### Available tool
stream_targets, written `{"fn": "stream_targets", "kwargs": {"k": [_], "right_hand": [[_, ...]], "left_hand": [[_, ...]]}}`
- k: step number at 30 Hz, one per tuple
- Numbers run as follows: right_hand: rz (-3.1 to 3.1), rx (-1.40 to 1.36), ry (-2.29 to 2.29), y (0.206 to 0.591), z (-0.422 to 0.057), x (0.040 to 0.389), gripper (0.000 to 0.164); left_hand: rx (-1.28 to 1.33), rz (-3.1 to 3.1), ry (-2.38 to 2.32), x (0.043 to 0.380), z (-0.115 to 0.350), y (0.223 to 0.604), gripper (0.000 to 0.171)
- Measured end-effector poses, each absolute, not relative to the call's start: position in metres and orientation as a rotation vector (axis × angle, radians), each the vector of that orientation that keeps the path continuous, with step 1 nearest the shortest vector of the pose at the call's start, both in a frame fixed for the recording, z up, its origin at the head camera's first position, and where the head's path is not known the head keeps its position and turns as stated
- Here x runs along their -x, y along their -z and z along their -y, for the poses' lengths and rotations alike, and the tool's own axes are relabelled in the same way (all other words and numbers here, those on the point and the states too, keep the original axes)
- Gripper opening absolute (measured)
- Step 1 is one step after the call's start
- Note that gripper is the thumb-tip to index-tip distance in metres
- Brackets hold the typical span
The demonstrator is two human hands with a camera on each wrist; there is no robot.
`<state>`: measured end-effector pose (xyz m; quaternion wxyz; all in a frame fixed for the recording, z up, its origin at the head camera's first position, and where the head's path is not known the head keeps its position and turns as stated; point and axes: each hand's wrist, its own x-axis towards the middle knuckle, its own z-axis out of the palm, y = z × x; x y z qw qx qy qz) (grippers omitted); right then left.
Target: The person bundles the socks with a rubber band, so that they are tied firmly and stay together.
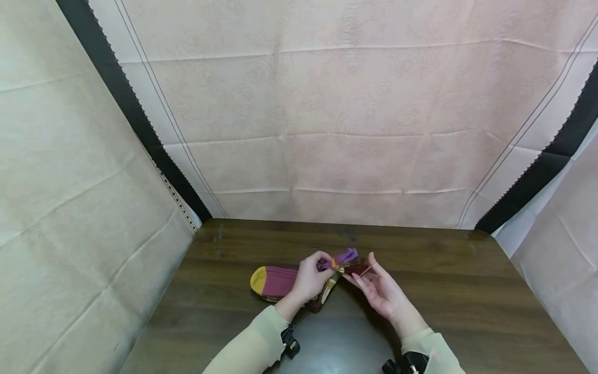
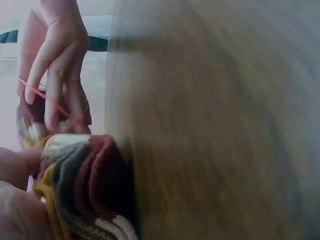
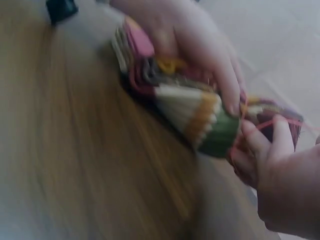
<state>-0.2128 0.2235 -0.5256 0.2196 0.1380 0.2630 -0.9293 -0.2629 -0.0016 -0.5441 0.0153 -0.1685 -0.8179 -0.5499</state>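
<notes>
My left hand point(image 1: 310, 278) grips a folded bundle of striped knit socks point(image 1: 279, 281) around its narrowed middle. Maroon, yellow, green and cream bands show in the knit, and a purple end sticks out past my fingers. A thin reddish rubber band point(image 2: 54, 103) is stretched over the far end of the bundle. The fingers of my right hand point(image 1: 379, 293) are hooked in this band and draw it out to the side. In the right wrist view, the band point(image 3: 243, 107) crosses the socks right beside my left fingertips.
The bundle is held over a dark brown wooden table point(image 1: 224, 332). Pale fabric walls point(image 1: 355, 104) with black edging point(image 1: 140, 114) rise behind and at both sides. Each wrist carries a small black camera point(image 1: 290, 343).
</notes>
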Motion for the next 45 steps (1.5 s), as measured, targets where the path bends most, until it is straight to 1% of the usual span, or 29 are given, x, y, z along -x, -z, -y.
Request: {"fn": "stream_targets", "kwargs": {"k": [2, 7, 10, 12, 17, 24, 28, 33, 39, 41, 45], "right_hand": [[-0.83, -0.347, 2.532, 0.526, -0.229, 0.214, 0.067], [-1.202, -0.253, 2.335, 0.527, -0.242, 0.219, 0.092], [-1.478, -0.224, 2.173, 0.527, -0.246, 0.222, 0.097], [-1.64, -0.221, 2.073, 0.527, -0.248, 0.223, 0.093], [-1.858, -0.186, 1.919, 0.527, -0.246, 0.223, 0.075], [-1.99, -0.085, 1.884, 0.531, -0.244, 0.221, 0.051], [-2.126, -0.019, 1.807, 0.533, -0.244, 0.217, 0.041], [-2.232, 0.006, 1.757, 0.534, -0.242, 0.215, 0.04], [-2.372, -0.015, 1.713, 0.54, -0.238, 0.215, 0.04], [-2.435, -0.019, 1.679, 0.541, -0.236, 0.215, 0.04], [-2.522, -0.023, 1.614, 0.543, -0.233, 0.216, 0.045]], "left_hand": [[0.625, 2.575, 1.695, 0.262, 0.003, 0.542, 0.012], [0.835, 2.682, 1.598, 0.261, 0.005, 0.538, 0.013], [0.954, 2.752, 1.483, 0.262, 0.003, 0.537, 0.015], [1.023, 2.78, 1.397, 0.262, 0.001, 0.536, 0.015], [1.152, 2.792, 1.221, 0.259, -0.003, 0.535, 0.015], [1.149, 2.82, 1.249, 0.258, -0.001, 0.532, 0.014], [1.13, 2.853, 1.265, 0.258, -0.001, 0.531, 0.017], [1.091, 2.879, 1.483, 0.26, 0.001, 0.526, 0.018], [0.967, 2.839, 1.846, 0.265, 0.002, 0.524, 0.017], [0.922, 2.823, 1.91, 0.265, 0.002, 0.525, 0.017], [0.868, 2.822, 1.926, 0.264, 0.0, 0.526, 0.017]]}}
